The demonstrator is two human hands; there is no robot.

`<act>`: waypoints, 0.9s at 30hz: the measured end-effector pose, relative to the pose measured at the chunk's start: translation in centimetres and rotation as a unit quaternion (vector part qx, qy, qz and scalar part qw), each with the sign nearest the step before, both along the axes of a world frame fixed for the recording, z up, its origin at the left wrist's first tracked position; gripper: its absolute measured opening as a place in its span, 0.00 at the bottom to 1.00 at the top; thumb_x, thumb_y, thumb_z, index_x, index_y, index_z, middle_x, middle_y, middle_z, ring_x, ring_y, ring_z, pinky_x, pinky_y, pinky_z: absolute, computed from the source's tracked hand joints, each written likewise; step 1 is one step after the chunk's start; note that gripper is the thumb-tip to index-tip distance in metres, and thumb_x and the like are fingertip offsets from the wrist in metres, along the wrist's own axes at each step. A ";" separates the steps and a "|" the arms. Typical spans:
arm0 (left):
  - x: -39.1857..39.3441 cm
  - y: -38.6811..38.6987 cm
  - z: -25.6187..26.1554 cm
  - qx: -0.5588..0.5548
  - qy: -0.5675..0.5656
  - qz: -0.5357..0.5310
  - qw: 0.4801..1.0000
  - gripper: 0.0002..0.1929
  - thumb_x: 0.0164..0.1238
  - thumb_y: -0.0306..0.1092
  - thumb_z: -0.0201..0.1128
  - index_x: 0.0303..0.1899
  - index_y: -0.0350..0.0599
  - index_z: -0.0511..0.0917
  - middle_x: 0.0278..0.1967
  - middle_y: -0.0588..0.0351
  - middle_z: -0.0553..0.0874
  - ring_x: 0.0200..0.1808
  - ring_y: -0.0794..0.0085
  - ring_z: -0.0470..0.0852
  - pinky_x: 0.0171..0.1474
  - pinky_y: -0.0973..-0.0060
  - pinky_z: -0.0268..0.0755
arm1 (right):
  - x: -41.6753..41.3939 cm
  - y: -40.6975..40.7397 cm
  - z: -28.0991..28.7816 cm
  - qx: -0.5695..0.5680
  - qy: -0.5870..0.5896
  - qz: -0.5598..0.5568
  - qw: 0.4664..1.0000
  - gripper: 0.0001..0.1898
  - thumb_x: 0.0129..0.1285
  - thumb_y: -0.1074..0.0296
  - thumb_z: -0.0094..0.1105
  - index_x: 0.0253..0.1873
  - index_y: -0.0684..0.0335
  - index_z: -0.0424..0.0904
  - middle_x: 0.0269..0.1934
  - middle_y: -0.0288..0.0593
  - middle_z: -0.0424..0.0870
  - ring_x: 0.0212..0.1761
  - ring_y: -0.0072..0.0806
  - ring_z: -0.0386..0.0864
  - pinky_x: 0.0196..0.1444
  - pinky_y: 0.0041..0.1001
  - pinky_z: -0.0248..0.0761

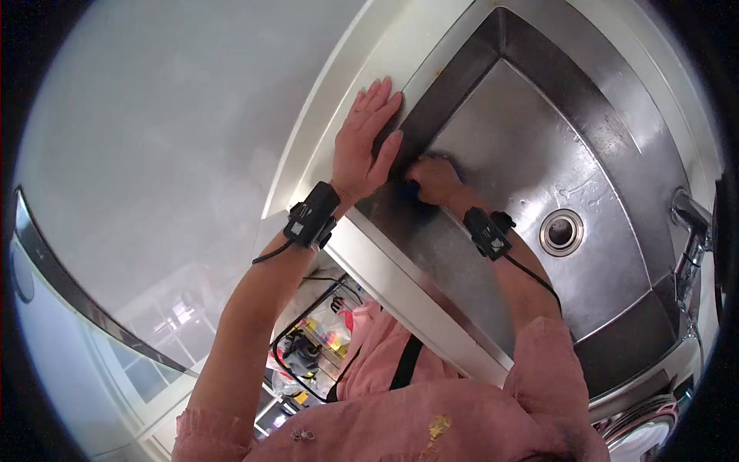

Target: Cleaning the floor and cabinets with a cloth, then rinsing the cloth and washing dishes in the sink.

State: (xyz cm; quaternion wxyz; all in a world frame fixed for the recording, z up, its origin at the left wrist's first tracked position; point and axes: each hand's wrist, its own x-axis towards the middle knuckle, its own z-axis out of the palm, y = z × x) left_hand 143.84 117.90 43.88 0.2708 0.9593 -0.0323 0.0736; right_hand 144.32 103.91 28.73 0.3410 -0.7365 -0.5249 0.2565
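A deep stainless steel sink [502, 127] lies before me, with a round drain [561, 232] in its wet floor. My left hand [369, 133] rests flat on the pale rim at the sink's left edge, fingers stretched out and holding nothing. Down inside the basin, my right hand [436, 180] is curled against the near left part of the sink wall. A dark blue item [413, 187] shows in shadow under its fingers; its kind cannot be made out. Both wrists wear a black strapped device with a cable.
A chrome faucet [690, 225] stands at the right rim. Below the counter edge, a wire basket [306, 352] holds mixed items in plastic. Stacked dishes or lids [641, 427] appear at the lower right. A smooth grey surface [173, 144] fills the left.
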 end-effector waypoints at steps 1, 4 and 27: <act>-0.1 0.3 0.0 0.002 -0.005 0.000 1.000 0.22 0.60 0.37 0.51 0.55 0.38 0.68 0.60 0.43 0.66 0.64 0.53 0.60 0.66 0.60 0.46 | 0.0 -0.6 0.4 -0.008 -0.022 0.024 0.999 0.14 0.34 0.71 0.60 0.33 0.58 0.79 0.33 0.46 0.77 0.39 0.43 0.75 0.42 0.37 0.71; -0.3 0.6 0.0 0.009 -0.014 0.003 1.000 0.22 0.60 0.36 0.51 0.55 0.38 0.69 0.59 0.43 0.66 0.64 0.54 0.61 0.66 0.60 0.47 | -1.2 -6.2 0.7 -0.141 0.031 0.063 0.988 0.12 0.35 0.69 0.61 0.32 0.59 0.80 0.32 0.49 0.78 0.40 0.43 0.77 0.40 0.38 0.72; -1.2 1.0 -0.3 -0.001 -0.036 0.009 0.999 0.23 0.55 0.38 0.58 0.53 0.39 0.70 0.58 0.42 0.68 0.62 0.52 0.63 0.65 0.60 0.49 | -1.8 -9.9 1.5 -0.286 -0.017 0.193 0.938 0.09 0.33 0.69 0.60 0.27 0.52 0.82 0.31 0.40 0.80 0.45 0.37 0.74 0.44 0.40 0.66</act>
